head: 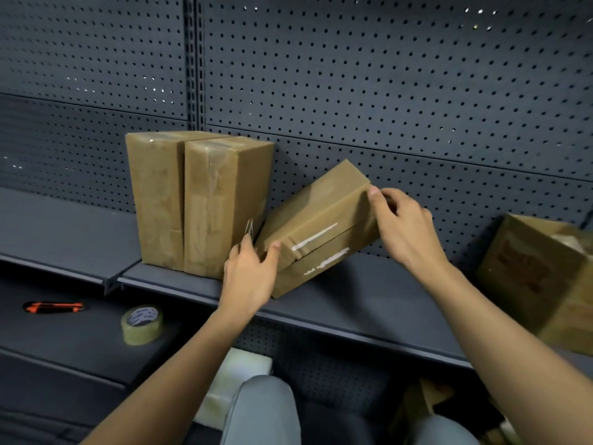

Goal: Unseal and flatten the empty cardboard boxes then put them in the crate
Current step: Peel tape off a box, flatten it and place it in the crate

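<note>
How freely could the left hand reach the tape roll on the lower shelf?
Probably yes: the left hand grips the tilted box, but nothing lies between it and the tape roll, once it lets go.

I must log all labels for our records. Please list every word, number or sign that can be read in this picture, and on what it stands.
No text here is legible.
Red print on the side of the open box at the right: too blurred to read.
White strips on the tilted box: blurred, no letters can be made out.
Print inside the tape roll: too small to read.
</note>
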Tool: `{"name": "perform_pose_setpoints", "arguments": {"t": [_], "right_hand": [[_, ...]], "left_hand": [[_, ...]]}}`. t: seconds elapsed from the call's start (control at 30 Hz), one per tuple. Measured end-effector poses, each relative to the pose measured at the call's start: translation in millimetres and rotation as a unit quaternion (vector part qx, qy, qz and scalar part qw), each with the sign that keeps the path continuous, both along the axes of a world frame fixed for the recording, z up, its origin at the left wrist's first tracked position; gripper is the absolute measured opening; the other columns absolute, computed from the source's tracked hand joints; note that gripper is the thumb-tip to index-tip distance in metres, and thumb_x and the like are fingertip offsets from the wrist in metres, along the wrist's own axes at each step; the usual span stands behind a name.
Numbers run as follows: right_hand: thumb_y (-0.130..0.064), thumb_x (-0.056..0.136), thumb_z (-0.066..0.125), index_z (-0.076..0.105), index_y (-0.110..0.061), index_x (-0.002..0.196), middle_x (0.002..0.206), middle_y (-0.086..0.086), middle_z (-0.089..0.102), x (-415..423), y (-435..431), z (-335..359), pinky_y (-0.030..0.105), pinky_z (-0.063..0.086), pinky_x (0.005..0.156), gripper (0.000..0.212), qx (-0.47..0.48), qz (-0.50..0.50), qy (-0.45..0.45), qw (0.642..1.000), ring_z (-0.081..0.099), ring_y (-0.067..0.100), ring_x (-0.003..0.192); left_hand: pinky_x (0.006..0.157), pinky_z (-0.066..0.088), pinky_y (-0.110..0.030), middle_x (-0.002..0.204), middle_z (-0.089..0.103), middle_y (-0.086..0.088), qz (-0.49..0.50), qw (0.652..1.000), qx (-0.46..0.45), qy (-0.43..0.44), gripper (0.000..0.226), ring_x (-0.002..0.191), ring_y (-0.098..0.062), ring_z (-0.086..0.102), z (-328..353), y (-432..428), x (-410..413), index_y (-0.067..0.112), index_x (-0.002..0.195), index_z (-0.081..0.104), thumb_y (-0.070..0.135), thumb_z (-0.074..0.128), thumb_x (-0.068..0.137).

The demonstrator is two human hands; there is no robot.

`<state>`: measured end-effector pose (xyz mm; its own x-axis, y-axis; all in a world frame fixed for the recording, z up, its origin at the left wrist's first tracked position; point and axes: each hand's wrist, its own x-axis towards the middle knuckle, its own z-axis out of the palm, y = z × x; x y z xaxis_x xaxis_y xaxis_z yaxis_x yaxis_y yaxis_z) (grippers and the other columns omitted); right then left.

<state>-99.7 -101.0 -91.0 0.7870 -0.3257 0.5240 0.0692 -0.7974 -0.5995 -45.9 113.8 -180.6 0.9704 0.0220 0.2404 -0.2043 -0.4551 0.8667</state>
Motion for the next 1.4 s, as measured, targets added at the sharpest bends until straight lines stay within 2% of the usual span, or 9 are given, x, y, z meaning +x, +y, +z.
{"name": "perform_pose_setpoints", "arguments": {"t": [0.27, 0.47, 0.63, 0.8, 0.93, 1.03, 1.13, 1.3, 1.4], "right_hand": [[-0.076, 0.091, 0.027, 0.060, -0.020, 0.108, 0.106, 0.011, 0.063, -4.0, -2.1, -4.8, 0.048, 0.047, 0.090, 0.067, -0.008, -0.068, 0.033, 0.997, 0.053, 0.035, 0.105], [-0.067, 0.093, 0.038, 0.057, -0.017, 0.094, 0.099, 0.007, 0.061, -19.6, -26.8, -14.9, 0.041, 0.041, 0.078, 0.054, 0.027, -0.089, 0.038, 0.995, 0.048, 0.028, 0.095], [-0.056, 0.096, 0.044, 0.053, -0.011, 0.085, 0.082, 0.005, 0.059, -48.6, -60.7, -39.8, 0.037, 0.038, 0.063, 0.047, 0.096, -0.100, 0.036, 0.990, 0.054, 0.024, 0.083], [-0.051, 0.098, 0.044, 0.051, -0.010, 0.084, 0.078, 0.006, 0.057, -72.0, -90.3, -69.8, 0.035, 0.037, 0.061, 0.044, 0.156, -0.109, 0.071, 0.979, 0.055, 0.020, 0.075], [-0.049, 0.099, 0.043, 0.056, -0.006, 0.092, 0.083, 0.012, 0.061, -79.2, -102.3, -90.9, 0.037, 0.036, 0.061, 0.046, 0.186, -0.102, 0.095, 0.973, 0.059, 0.028, 0.080], [-0.053, 0.099, 0.041, 0.059, -0.012, 0.097, 0.093, 0.004, 0.062, -78.1, -110.7, -100.9, 0.040, 0.039, 0.074, 0.044, 0.176, -0.093, 0.103, 0.975, 0.055, 0.027, 0.099], [-0.059, 0.097, 0.040, 0.061, -0.019, 0.100, 0.101, 0.001, 0.063, -76.3, -117.8, -104.8, 0.042, 0.041, 0.083, 0.045, 0.164, -0.078, 0.104, 0.978, 0.053, 0.026, 0.108], [-0.067, 0.094, 0.039, 0.067, -0.026, 0.081, 0.077, -0.011, 0.062, -81.6, -122.7, -106.7, 0.037, 0.046, 0.081, 0.051, 0.185, -0.053, 0.060, 0.980, 0.059, 0.013, 0.085], [-0.071, 0.085, 0.041, 0.068, -0.024, 0.091, 0.092, -0.001, 0.071, -70.0, -139.9, -101.9, 0.051, 0.052, 0.093, 0.055, 0.189, -0.052, 0.028, 0.980, 0.066, 0.019, 0.095]], "left_hand": [[0.115, 0.033, -0.042, 0.151, 0.045, -0.006, -0.008, 0.985, -0.167, 0.050, 0.076, 0.138, -0.026, 0.041, -8.5, -9.2, 3.1, 0.014, 0.153, 0.036, 0.058, 0.053, 0.093], [0.114, 0.030, -0.034, 0.151, 0.045, -0.005, -0.029, 0.993, -0.113, 0.018, 0.066, 0.140, -0.025, 0.039, -8.6, -25.4, -10.2, 0.015, 0.152, 0.037, 0.050, 0.049, 0.098], [0.089, 0.030, -0.016, 0.144, 0.050, 0.000, -0.064, 0.996, -0.054, -0.016, 0.059, 0.121, -0.013, 0.053, -7.8, -51.9, -30.2, 0.017, 0.154, 0.033, 0.042, 0.046, 0.103], [0.080, 0.044, -0.034, 0.116, 0.066, -0.012, -0.094, 0.995, -0.001, -0.031, 0.057, 0.106, -0.031, 0.059, -13.2, -74.4, -36.3, 0.024, 0.154, 0.034, 0.043, 0.045, 0.101], [0.069, 0.042, -0.029, 0.111, 0.067, -0.018, -0.101, 0.994, 0.033, -0.024, 0.056, 0.093, -0.025, 0.062, -14.3, -84.1, -32.5, 0.026, 0.154, 0.034, 0.041, 0.045, 0.101], [0.074, 0.046, -0.033, 0.113, 0.067, -0.014, -0.093, 0.994, 0.038, -0.030, 0.056, 0.101, -0.033, 0.062, -13.0, -84.5, -31.6, 0.026, 0.153, 0.036, 0.042, 0.045, 0.100], [0.067, 0.038, -0.029, 0.090, 0.064, 0.000, -0.083, 0.995, 0.048, -0.041, 0.054, 0.084, -0.015, 0.061, -11.2, -86.3, -34.2, 0.022, 0.152, 0.039, 0.040, 0.046, 0.102], [0.093, 0.033, -0.030, 0.135, 0.057, -0.010, -0.070, 0.995, 0.057, -0.040, 0.050, 0.113, -0.022, 0.050, -3.9, -79.5, -23.2, 0.023, 0.147, 0.046, 0.044, 0.045, 0.101], [0.096, 0.037, -0.040, 0.128, 0.059, -0.013, -0.056, 0.994, 0.074, -0.055, 0.050, 0.122, -0.031, 0.048, -2.4, -74.8, -11.7, 0.023, 0.145, 0.044, 0.046, 0.046, 0.100]]}}
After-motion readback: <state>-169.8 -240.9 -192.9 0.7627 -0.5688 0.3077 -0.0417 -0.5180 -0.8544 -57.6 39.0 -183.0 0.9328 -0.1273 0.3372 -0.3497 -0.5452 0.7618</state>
